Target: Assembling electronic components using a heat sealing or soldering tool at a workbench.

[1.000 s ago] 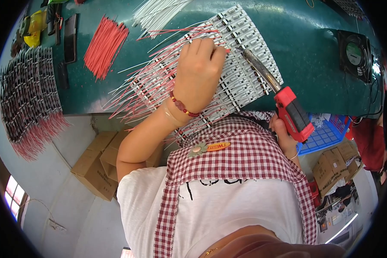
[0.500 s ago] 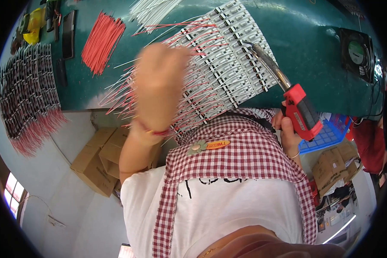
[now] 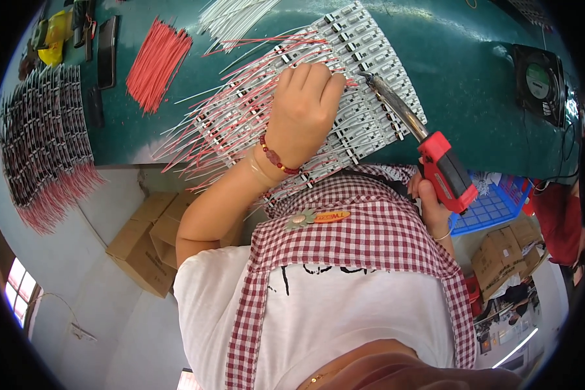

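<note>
My left hand [image 3: 304, 112], with a beaded bracelet at the wrist, is over a panel of small circuit boards [image 3: 374, 47]. Its fingers are bent together, and a short red wire end [image 3: 351, 83] shows beside them; most of that wire is hidden by the hand. My right hand [image 3: 430, 198] grips a red-and-black soldering gun [image 3: 450, 170] at the near right of the panel. The gun's dark bent tip reaches the boards just right of my left fingers. Many white and red wires [image 3: 205, 133] stick out from the panel's left side.
A bundle of red wires [image 3: 157, 65] and one of white wires [image 3: 237, 19] lie on the green table [image 3: 461, 84]. Wired boards [image 3: 45, 130] hang over the left edge. A black fan-like device [image 3: 538, 84] sits right. A blue crate [image 3: 491, 208] and cardboard boxes [image 3: 143, 244] stand below.
My left hand has moved right across the panel, from its wired side toward the soldering tip. The soldering gun has shifted slightly left, its tip now lower on the boards.
</note>
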Demonstrator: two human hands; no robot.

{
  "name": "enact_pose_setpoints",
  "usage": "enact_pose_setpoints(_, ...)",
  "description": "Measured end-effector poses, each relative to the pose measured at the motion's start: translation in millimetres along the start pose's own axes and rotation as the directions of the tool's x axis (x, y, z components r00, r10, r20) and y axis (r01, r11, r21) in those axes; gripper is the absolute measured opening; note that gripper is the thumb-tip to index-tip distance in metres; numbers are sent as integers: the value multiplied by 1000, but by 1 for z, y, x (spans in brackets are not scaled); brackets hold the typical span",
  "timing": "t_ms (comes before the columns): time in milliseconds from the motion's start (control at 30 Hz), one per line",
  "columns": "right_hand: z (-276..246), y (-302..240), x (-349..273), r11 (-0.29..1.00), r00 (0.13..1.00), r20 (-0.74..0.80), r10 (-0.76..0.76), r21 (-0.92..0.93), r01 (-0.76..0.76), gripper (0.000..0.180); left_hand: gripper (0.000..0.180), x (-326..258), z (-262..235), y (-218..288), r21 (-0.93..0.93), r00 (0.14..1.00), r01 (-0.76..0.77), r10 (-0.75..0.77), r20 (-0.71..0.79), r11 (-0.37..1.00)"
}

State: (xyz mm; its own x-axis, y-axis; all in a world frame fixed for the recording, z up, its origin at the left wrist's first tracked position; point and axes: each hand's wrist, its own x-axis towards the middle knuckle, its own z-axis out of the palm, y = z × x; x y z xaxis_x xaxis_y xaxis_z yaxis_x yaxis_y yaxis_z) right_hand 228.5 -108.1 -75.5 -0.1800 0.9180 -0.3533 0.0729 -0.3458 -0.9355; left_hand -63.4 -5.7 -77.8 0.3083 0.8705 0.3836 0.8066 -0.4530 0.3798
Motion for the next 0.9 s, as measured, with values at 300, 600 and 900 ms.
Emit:
enact_pose_setpoints(300, 2, 12, 1, 994, 996, -88, -30, -107, 21, 23, 20, 2, -6, 1, 43, 1000, -11, 11, -4, 999)
enact_pose_setpoints(600, 4, 3, 8, 971, 995, -78, -55, -235, 35, 24, 20, 1, -4, 0, 39, 1000, 0, 0, 3, 999)
enact_pose_setpoints(900, -8, 13, 0, 941, 991, 19, -130, -313, 130, 53, 17, 1, -4, 2, 49, 999, 28, -29, 15, 998)
